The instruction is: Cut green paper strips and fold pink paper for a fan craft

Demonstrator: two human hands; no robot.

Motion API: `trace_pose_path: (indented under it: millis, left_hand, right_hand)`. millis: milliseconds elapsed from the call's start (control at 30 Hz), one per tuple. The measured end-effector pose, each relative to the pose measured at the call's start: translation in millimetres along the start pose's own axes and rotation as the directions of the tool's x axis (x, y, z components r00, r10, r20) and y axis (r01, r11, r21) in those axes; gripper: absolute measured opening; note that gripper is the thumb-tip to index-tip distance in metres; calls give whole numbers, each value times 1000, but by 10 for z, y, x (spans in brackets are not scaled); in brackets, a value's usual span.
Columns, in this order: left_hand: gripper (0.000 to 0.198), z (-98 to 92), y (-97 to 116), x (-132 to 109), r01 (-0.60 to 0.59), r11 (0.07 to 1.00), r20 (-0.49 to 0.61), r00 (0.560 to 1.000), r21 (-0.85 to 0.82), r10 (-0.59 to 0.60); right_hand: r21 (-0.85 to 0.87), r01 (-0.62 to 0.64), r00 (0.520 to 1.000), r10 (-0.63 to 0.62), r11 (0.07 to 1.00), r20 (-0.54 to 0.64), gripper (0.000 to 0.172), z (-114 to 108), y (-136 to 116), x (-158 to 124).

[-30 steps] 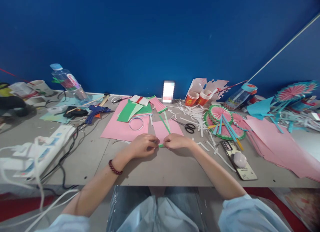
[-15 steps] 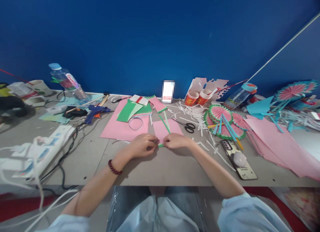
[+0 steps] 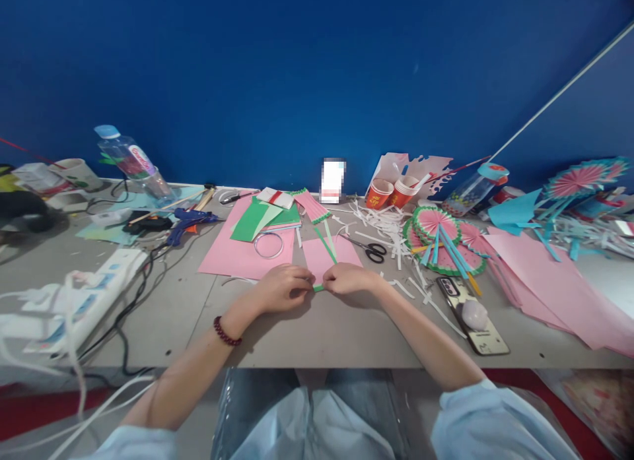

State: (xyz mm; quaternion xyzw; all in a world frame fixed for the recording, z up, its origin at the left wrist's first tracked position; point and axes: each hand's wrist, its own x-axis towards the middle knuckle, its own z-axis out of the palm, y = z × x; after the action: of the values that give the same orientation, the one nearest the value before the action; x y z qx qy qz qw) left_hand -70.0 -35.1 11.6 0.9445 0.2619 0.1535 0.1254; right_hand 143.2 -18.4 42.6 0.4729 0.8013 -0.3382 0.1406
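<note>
Between my two hands runs a narrow green paper strip (image 3: 318, 288), pinched by the fingers of each and lying along the near edge of a pink paper sheet (image 3: 317, 254). My left hand (image 3: 286, 288) is closed on the strip's left part, which the fingers mostly hide. Closed on the right part, my right hand (image 3: 348, 279) rests on the pink sheet. Two more green strips (image 3: 324, 244), one darker and one paler, lie on that sheet just beyond my right hand. Black-handled scissors (image 3: 375, 251) rest right of the sheet.
Left are a larger pink sheet (image 3: 218, 254) with green paper (image 3: 249, 224) and a ring of wire (image 3: 268, 245), a blue glue gun (image 3: 185, 226) and a power strip (image 3: 106, 292). Right are watermelon-patterned paper fans (image 3: 436, 224), white paper shreds (image 3: 381, 219) and a phone (image 3: 488, 341).
Both hands keep nearly the same place and hold on the green strip. The view has shifted very slightly; nothing else has visibly moved.
</note>
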Motion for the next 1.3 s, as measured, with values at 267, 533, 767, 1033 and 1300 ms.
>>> trace_pose_path:
  millis: [267, 533, 767, 1033, 1300]
  left_hand:
    - [24, -4, 12, -10, 2, 1000, 2, 1000, -10, -2]
    - [26, -45, 39, 2, -15, 1000, 39, 999, 25, 14]
    - [25, -32, 36, 0, -24, 999, 38, 999, 43, 22]
    - [23, -22, 45, -2, -34, 997, 45, 999, 76, 30]
    - [20, -20, 60, 1, -27, 997, 58, 998, 68, 23]
  right_hand:
    - [-22, -1, 1000, 1, 1000, 9, 23, -11, -2, 16]
    - [-49, -6, 1000, 6, 999, -6, 23, 15, -6, 23]
    - [-38, -22, 999, 21, 999, -26, 24, 28, -23, 14]
    - [-53, -24, 998, 21, 998, -60, 24, 50, -46, 4]
    - [-67, -44, 997, 39, 997, -63, 24, 27, -93, -37]
